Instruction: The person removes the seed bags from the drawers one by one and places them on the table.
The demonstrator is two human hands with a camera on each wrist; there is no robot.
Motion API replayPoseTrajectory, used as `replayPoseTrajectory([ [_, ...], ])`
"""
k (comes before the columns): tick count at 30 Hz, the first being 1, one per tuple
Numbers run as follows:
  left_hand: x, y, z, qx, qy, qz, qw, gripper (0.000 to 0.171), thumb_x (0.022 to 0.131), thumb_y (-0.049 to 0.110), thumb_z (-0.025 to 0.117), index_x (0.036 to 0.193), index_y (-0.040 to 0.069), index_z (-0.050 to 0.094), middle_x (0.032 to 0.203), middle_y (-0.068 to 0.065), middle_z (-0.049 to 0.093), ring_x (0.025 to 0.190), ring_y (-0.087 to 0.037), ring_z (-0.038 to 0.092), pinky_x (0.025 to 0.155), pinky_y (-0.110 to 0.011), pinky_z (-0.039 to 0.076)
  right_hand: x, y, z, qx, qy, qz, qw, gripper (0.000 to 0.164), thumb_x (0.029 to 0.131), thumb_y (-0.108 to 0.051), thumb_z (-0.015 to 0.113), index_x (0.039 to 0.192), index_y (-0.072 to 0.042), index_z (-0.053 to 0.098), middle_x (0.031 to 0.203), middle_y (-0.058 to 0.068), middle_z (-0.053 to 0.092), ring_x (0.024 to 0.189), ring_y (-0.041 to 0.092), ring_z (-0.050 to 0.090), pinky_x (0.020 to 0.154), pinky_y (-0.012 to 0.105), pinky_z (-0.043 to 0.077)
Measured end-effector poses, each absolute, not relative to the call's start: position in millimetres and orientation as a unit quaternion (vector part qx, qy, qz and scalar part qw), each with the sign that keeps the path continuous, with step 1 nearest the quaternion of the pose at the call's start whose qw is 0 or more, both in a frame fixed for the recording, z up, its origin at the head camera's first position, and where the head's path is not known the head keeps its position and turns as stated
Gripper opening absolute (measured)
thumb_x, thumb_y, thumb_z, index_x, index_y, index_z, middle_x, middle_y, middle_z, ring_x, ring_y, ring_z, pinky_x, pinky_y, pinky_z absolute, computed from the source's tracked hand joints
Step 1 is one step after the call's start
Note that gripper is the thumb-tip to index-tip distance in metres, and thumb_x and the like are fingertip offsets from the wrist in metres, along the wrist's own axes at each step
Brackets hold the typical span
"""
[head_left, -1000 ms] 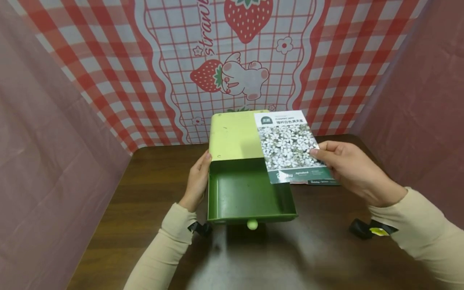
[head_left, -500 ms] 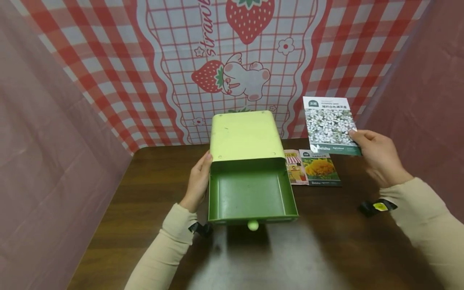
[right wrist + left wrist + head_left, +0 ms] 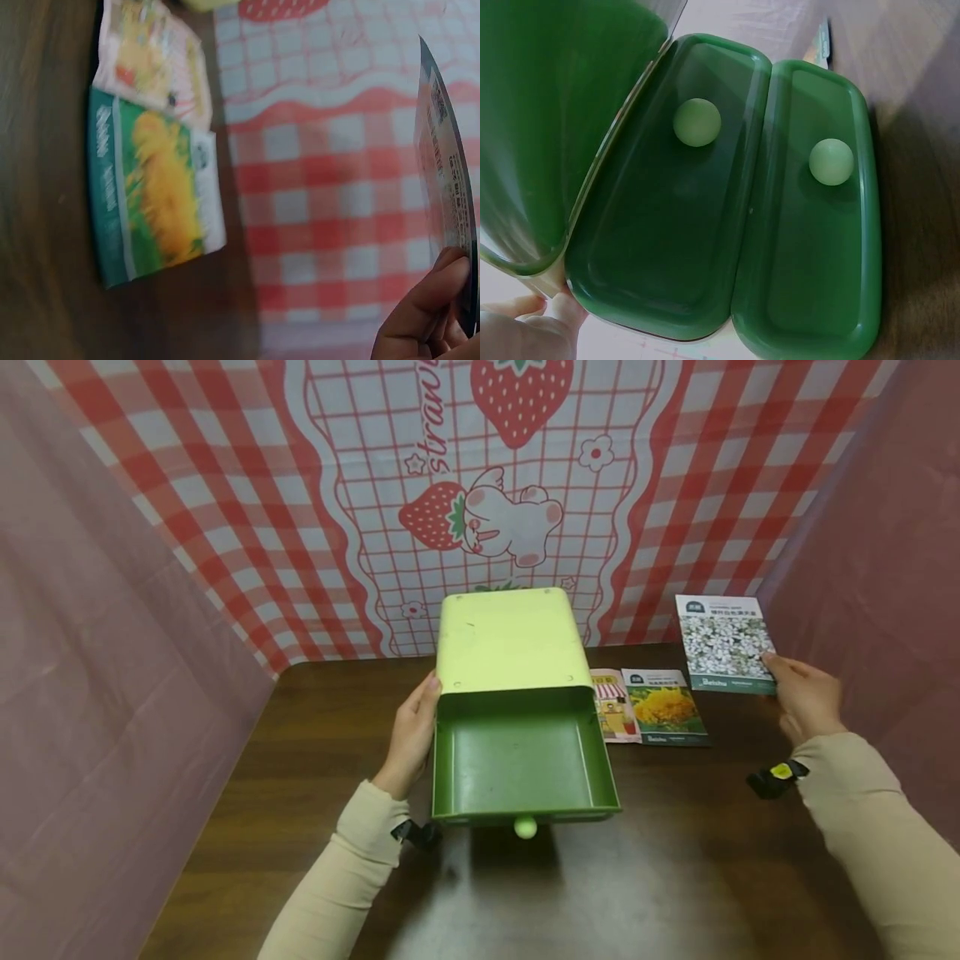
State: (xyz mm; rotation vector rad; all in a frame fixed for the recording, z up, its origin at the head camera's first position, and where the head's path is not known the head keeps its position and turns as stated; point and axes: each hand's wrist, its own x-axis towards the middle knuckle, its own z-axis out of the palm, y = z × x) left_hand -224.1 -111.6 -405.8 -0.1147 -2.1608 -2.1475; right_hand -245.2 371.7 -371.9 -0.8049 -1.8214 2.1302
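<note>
My left hand rests against the left side of a light-green drawer cabinet, thumb near its front edge. The top drawer is pulled out, with nothing visible in it. Two lower drawers with round knobs are pushed in, as the left wrist view shows. At the far right, my right hand pinches a white-flower seed packet by its right edge, above the table. Beside it on the table lies a yellow-flower seed packet, next to a pink packet partly hidden by the cabinet.
The dark wooden table ends at a red-and-white checked cloth hung behind. Pink cloth hangs on both sides. A black camera strap sits on the right wrist.
My right hand has carried the white-flower packet from over the drawer to the far right, rising, then lowering slightly. The packets on the table came into view. The left hand stays put.
</note>
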Motion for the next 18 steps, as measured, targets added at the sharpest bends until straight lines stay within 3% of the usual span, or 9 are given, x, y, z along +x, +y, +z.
replayPoseTrajectory([
  [6, -224, -112, -405, -0.04, -0.709, -0.703, 0.045, 0.057, 0.103, 0.045, 0.043, 0.15, 0.012, 0.04, 0.157, -0.001, 0.038, 0.147, -0.017, 0.03, 0.124, -0.036, 0.026, -258, 389, -406, -0.312, -0.595, 0.731, 0.123, 0.021, 0.089, -0.028, 0.072, 0.069, -0.025, 0.066, 0.061, -0.013, 0.061, 0.05, 0.002, 0.056, 0.042, 0.018, 0.05],
  [10, -224, -111, -404, -0.038, -0.708, -0.703, 0.046, 0.057, 0.103, 0.045, 0.043, 0.15, 0.012, 0.041, 0.157, -0.001, 0.038, 0.147, -0.016, 0.031, 0.123, -0.036, 0.026, -263, 398, -428, -0.332, -0.607, 0.711, 0.126, 0.017, 0.092, -0.03, 0.067, 0.075, -0.031, 0.067, 0.073, -0.02, 0.057, 0.065, -0.003, 0.052, 0.053, 0.011, 0.046],
  [12, -224, -111, -404, -0.036, -0.709, -0.703, 0.045, 0.057, 0.103, 0.045, 0.043, 0.15, 0.013, 0.041, 0.157, 0.0, 0.038, 0.147, -0.016, 0.031, 0.123, -0.036, 0.027, -264, 401, -438, -0.351, -0.615, 0.696, 0.12, 0.006, 0.092, -0.033, 0.066, 0.088, -0.035, 0.07, 0.081, -0.021, 0.054, 0.076, -0.002, 0.048, 0.066, 0.011, 0.043],
  [13, -224, -112, -405, -0.036, -0.71, -0.702, 0.046, 0.057, 0.103, 0.045, 0.043, 0.15, 0.012, 0.04, 0.157, -0.001, 0.038, 0.147, -0.017, 0.03, 0.124, -0.037, 0.026, -265, 402, -442, -0.361, -0.618, 0.689, 0.118, 0.009, 0.092, -0.034, 0.066, 0.1, -0.037, 0.07, 0.084, -0.021, 0.052, 0.081, -0.002, 0.046, 0.073, 0.012, 0.042],
  [15, -224, -112, -405, -0.035, -0.711, -0.701, 0.047, 0.057, 0.103, 0.045, 0.043, 0.15, 0.012, 0.04, 0.157, -0.001, 0.038, 0.147, -0.018, 0.03, 0.124, -0.038, 0.026, -267, 404, -450, -0.379, -0.625, 0.674, 0.108, 0.028, 0.093, -0.036, 0.064, 0.121, -0.034, 0.066, 0.085, -0.022, 0.05, 0.086, -0.001, 0.045, 0.084, 0.015, 0.04],
  [18, -224, -112, -405, -0.036, -0.711, -0.7, 0.049, 0.057, 0.104, 0.043, 0.043, 0.15, 0.01, 0.04, 0.157, -0.004, 0.038, 0.147, -0.02, 0.03, 0.124, -0.039, 0.026, -269, 406, -460, -0.395, -0.631, 0.661, 0.095, 0.051, 0.094, -0.039, 0.063, 0.141, -0.023, 0.053, 0.085, -0.023, 0.049, 0.094, -0.001, 0.046, 0.097, 0.021, 0.037],
])
